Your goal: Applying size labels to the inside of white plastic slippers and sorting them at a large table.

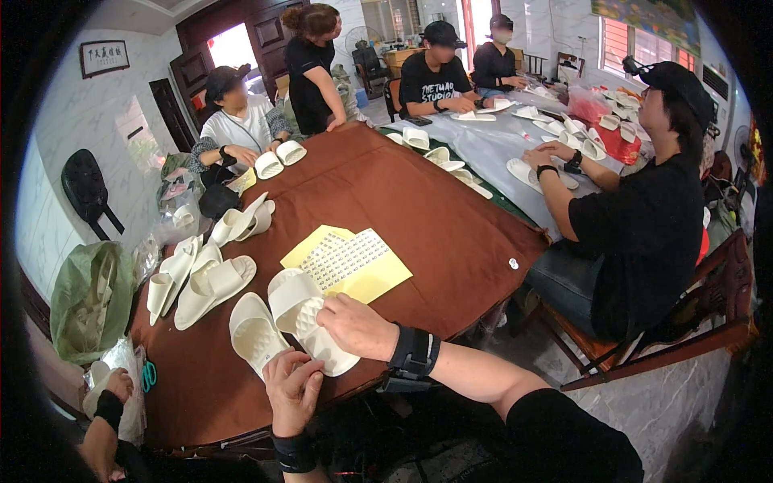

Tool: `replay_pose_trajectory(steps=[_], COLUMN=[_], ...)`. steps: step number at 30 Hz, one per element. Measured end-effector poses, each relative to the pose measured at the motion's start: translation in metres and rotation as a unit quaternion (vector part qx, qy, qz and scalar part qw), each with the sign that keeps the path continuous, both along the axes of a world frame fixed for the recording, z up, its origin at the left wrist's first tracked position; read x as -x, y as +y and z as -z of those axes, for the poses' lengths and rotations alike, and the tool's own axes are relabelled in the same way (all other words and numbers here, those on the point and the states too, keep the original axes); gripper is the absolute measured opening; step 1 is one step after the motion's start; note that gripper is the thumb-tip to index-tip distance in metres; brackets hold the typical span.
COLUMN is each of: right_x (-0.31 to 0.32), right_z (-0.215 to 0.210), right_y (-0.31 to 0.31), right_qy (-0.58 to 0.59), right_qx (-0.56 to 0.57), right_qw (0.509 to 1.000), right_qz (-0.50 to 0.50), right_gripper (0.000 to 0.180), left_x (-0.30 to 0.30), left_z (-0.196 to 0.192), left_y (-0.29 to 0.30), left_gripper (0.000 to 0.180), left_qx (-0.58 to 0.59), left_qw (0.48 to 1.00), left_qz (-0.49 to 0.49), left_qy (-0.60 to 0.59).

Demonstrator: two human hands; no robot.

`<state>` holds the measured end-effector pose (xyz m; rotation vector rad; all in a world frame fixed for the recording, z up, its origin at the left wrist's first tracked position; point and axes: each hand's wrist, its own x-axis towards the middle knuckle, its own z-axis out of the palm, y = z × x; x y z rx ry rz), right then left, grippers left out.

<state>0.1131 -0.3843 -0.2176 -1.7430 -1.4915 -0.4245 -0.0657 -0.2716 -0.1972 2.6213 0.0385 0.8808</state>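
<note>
Two cream slippers lie side by side at the brown table's near edge. My left hand (294,382) has its fingers curled at the heel of the right-hand slipper (294,296), gripping its edge as far as I can see. Over that slipper's footbed, my right hand (358,326) is closed in a pinch; whatever its fingertips hold, if anything, is hidden. The left-hand slipper (256,330) rests just beside, toe pointing away, its inside visible. Beyond the slippers lie yellow sticker sheets (374,278) with rows of small printed white labels.
More cream slippers (213,286) sit on the brown tablecloth (451,241) to the left. Teal scissors (148,376) and a green sack (93,294) are near the left edge, where a co-worker's hand (121,385) shows. Other people work around the tables; a wooden chair (668,346) stands right.
</note>
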Motion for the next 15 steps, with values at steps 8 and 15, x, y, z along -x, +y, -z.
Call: replay_pose_trajectory(steps=[8, 15], right_x=[-0.0022, -0.0039], right_z=[0.0016, 0.0016], right_y=[0.0003, 0.0006], right_qy=[-0.008, -0.014], right_qx=[0.001, 0.000], right_qw=[1.000, 1.000], right_qz=[0.003, 0.005], right_gripper=[0.008, 0.008], left_x=[-0.0023, -0.0040], left_z=[0.0009, 0.0026], left_y=[0.0012, 0.0038], left_gripper=[0.013, 0.015], left_qx=[-0.001, -0.007], left_qw=[1.000, 1.000], left_qz=[0.002, 0.007], left_qy=[-0.005, -0.001])
